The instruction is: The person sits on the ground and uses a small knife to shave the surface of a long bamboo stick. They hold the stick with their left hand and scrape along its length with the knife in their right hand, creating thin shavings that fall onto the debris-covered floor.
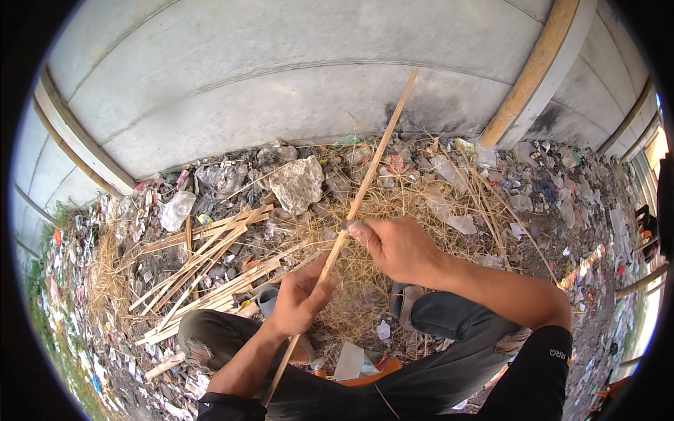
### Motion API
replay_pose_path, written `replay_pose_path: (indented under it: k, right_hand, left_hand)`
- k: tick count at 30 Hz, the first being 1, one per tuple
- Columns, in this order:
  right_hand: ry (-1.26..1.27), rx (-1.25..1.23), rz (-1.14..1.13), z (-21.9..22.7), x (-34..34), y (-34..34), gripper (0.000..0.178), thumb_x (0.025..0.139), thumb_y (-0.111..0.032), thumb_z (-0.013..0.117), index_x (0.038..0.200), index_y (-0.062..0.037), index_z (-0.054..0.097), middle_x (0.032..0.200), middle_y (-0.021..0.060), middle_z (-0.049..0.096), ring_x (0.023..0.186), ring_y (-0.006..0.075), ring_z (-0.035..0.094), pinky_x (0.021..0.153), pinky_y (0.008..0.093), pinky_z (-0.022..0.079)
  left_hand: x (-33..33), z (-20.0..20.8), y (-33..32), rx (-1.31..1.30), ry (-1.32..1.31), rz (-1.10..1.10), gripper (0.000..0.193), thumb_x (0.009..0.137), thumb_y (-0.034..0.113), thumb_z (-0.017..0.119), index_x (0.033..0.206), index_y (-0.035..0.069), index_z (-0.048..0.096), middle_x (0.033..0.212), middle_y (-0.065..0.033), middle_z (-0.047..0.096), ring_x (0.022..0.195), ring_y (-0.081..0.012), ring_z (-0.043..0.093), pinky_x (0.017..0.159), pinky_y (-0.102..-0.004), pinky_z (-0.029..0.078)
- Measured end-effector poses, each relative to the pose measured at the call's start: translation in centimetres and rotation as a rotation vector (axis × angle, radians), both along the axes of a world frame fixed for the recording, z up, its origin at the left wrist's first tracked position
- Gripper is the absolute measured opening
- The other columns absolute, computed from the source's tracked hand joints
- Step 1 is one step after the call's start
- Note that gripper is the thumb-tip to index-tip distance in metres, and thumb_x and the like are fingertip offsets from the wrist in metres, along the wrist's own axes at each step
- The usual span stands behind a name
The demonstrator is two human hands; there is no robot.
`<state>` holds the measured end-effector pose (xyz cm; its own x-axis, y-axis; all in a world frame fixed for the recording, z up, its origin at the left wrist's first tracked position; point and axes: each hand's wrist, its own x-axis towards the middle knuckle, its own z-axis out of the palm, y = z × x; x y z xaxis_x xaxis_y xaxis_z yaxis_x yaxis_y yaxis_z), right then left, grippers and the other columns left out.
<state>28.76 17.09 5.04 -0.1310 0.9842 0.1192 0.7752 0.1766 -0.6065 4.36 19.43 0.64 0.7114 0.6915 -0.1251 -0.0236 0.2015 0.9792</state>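
Gripping long thin pale bamboo strip point(365, 182): left hand point(298, 298) closed low, right hand point(397, 249) pinching mid-length; best kept taut, hands apart.

Outdoor setting, daylight, soft shadows. Grey concrete wall point(281, 77) spans upper frame, panel seams visible, dark stain near base at centre. Wooden posts point(537, 70) lean against wall at right and left. Ground point(562, 210) covered in litter: plastic scraps, wrappers, dry straw point(393, 203). Pale rock point(298, 184) near wall base. Pile of split bamboo strips point(203, 259) at left. Strip of grass point(49, 316) along far left edge.
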Motion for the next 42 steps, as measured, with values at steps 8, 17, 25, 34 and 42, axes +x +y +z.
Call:
replay_pose_path:
  k: [8, 17, 25, 34, 42]
  right_hand:
    - [0.179, 0.0, -0.216, 0.3, 1.5, 1.8, 0.052, 0.112, -0.043, 0.042, 0.089, -0.0015, 0.064, 0.059, 0.0198, 0.06, 0.056, 0.0411, 0.064, 0.053, 0.052, 0.047]
    - [0.063, 0.063, -0.182, 0.2, 1.5, 2.6, 0.057, 0.114, -0.044, 0.04, 0.088, -0.0008, 0.066, 0.058, 0.0187, 0.059, 0.055, 0.0404, 0.064, 0.051, 0.0487, 0.048]
    - [0.082, 0.041, -0.002, 0.3, -0.6, 1.0, 0.053, 0.113, -0.042, 0.041, 0.093, -0.001, 0.068, 0.059, 0.0198, 0.061, 0.057, 0.0416, 0.065, 0.051, 0.0519, 0.047]
    - [0.082, 0.035, 0.096, -0.2, -2.3, -0.3, 0.051, 0.112, -0.042, 0.043, 0.099, -0.0009, 0.07, 0.059, 0.0191, 0.06, 0.057, 0.041, 0.065, 0.054, 0.0504, 0.05]
    - [0.119, -0.058, 0.132, -0.4, -3.0, -1.4, 0.05, 0.111, -0.045, 0.047, 0.096, -0.0029, 0.071, 0.063, 0.0212, 0.061, 0.064, 0.0436, 0.065, 0.06, 0.0525, 0.05]
  left_hand:
    - [-0.3, -0.4, -0.3, -0.042, -0.024, -0.025, 0.054, 0.106, 0.008, 0.057, 0.156, -0.006, 0.042, 0.089, 0.0086, 0.053, 0.07, -0.0004, 0.041, 0.061, -0.0207, 0.033]
    - [-0.6, -0.4, 0.0, 0.056, 0.055, -0.015, 0.059, 0.099, 0.004, 0.062, 0.154, -0.005, 0.045, 0.08, 0.0067, 0.053, 0.064, -0.0018, 0.044, 0.057, -0.022, 0.034]
    - [-0.9, -0.7, 0.0, -0.031, -0.001, -0.013, 0.06, 0.096, 0.001, 0.059, 0.154, -0.003, 0.045, 0.068, 0.006, 0.051, 0.049, -0.0034, 0.041, 0.047, -0.0227, 0.029]
    - [-0.9, 0.3, 0.6, -0.06, 0.014, 0.03, 0.061, 0.093, 0.0, 0.06, 0.153, -0.002, 0.049, 0.077, 0.0078, 0.054, 0.067, -0.0021, 0.047, 0.061, -0.0217, 0.036]
    - [-0.6, -0.7, 0.3, 0.031, -0.023, 0.003, 0.064, 0.093, -0.001, 0.061, 0.155, 0.0, 0.046, 0.061, 0.0054, 0.047, 0.046, -0.0057, 0.039, 0.045, -0.0238, 0.029]
